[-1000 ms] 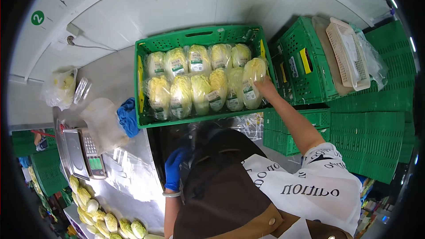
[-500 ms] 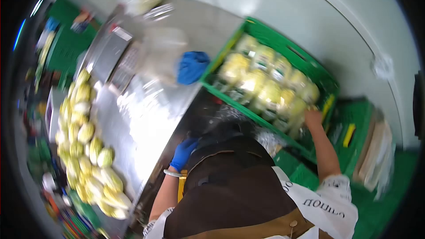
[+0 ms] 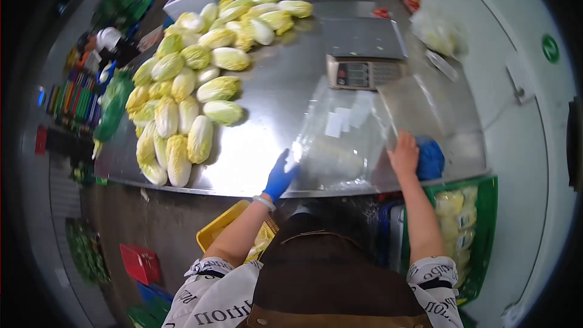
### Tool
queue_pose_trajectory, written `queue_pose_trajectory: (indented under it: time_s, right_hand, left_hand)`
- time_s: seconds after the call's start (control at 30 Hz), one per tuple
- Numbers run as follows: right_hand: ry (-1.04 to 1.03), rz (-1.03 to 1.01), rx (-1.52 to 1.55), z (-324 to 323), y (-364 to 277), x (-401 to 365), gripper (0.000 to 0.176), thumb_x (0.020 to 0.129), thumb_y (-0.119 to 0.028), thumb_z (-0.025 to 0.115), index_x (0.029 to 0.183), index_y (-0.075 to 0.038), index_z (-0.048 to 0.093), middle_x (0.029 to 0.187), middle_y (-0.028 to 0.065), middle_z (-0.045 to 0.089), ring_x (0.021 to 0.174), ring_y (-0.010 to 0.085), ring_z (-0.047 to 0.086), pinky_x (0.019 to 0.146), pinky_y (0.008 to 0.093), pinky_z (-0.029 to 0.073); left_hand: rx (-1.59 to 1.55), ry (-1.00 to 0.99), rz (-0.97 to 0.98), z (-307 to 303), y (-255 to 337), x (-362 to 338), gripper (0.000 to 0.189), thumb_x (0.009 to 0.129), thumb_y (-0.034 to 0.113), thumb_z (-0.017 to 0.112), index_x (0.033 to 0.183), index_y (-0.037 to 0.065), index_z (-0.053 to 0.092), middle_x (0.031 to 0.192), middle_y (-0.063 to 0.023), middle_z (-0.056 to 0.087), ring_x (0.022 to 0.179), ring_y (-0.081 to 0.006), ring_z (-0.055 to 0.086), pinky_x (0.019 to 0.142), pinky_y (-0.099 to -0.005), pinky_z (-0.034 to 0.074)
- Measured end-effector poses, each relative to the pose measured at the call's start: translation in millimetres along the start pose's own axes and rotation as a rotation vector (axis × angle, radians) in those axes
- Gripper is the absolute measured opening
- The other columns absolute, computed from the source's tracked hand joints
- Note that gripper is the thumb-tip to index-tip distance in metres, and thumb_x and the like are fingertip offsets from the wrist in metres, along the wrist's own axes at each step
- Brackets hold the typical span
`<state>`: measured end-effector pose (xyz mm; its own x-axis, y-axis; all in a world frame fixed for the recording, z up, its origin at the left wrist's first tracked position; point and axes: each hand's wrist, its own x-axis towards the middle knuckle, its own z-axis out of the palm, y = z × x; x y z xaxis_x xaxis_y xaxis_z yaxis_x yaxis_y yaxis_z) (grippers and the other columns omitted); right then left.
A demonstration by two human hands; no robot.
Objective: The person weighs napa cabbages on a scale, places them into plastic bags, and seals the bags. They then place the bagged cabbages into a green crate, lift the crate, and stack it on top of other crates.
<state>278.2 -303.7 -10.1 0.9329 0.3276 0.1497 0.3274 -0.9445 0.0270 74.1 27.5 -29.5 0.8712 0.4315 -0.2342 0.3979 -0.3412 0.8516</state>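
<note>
My left hand [image 3: 281, 176], in a blue glove, reaches over the front edge of the steel table with its fingers stretched out. It is beside a pile of flat clear plastic bags [image 3: 340, 161] with small white labels [image 3: 343, 119] on top. My bare right hand [image 3: 403, 155] lies at the right side of these bags, fingers loosely bent, with nothing visible in it. Just right of it sits a crumpled blue bundle [image 3: 430, 159]. Another stack of clear bags [image 3: 419, 106] lies behind the hand. Many pale yellow napa cabbages [image 3: 184, 84] are heaped on the left.
A digital scale [image 3: 364, 73] stands at the table's back right. A green crate [image 3: 490, 231] of wrapped cabbages is at lower right. Below the table are a yellow basket [image 3: 225, 222] and a red bin [image 3: 141, 263]. Another person [image 3: 109, 39] is at far left.
The view has swung left from the crate to the table. My right hand has left the wrapped cabbages in the crate and is over the bags. My left hand has come up over the table edge.
</note>
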Motion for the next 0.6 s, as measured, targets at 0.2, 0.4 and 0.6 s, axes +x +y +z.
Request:
queue_pose_trajectory:
  time_s: [0.2,0.4,0.6]
  right_hand:
    - [-0.142,-0.114,0.224,-19,-28,65,0.021,0.080,-0.022,0.062,0.078,-0.001,0.060,0.073,0.0200,0.063,0.071,0.0379,0.063,0.065,0.0456,0.050]
    - [-0.586,-0.127,0.636,-56,-174,29,0.032,0.082,-0.033,0.064,0.094,-0.003,0.060,0.086,0.0181,0.067,0.080,0.0365,0.064,0.073,0.0452,0.050]
    - [-0.779,-0.612,0.680,-80,-273,29,0.046,0.086,-0.032,0.064,0.122,-0.006,0.054,0.115,0.0158,0.062,0.097,0.0283,0.064,0.083,0.0373,0.050]
  left_hand:
    - [0.707,0.605,0.169,-190,-76,58,0.072,0.078,0.018,0.066,0.140,0.000,0.033,0.139,-0.0230,0.040,0.124,-0.0407,0.040,0.103,-0.0457,0.033]
    - [1.227,0.216,0.344,-237,-62,151,0.075,0.077,0.001,0.055,0.146,0.016,0.030,0.149,-0.0152,0.029,0.134,-0.0358,0.033,0.111,-0.0468,0.024]
    - [1.225,0.002,0.523,-248,-93,235,0.055,0.085,0.010,0.049,0.138,0.026,0.043,0.119,-0.0107,0.055,0.110,-0.0309,0.052,0.098,-0.0462,0.037]
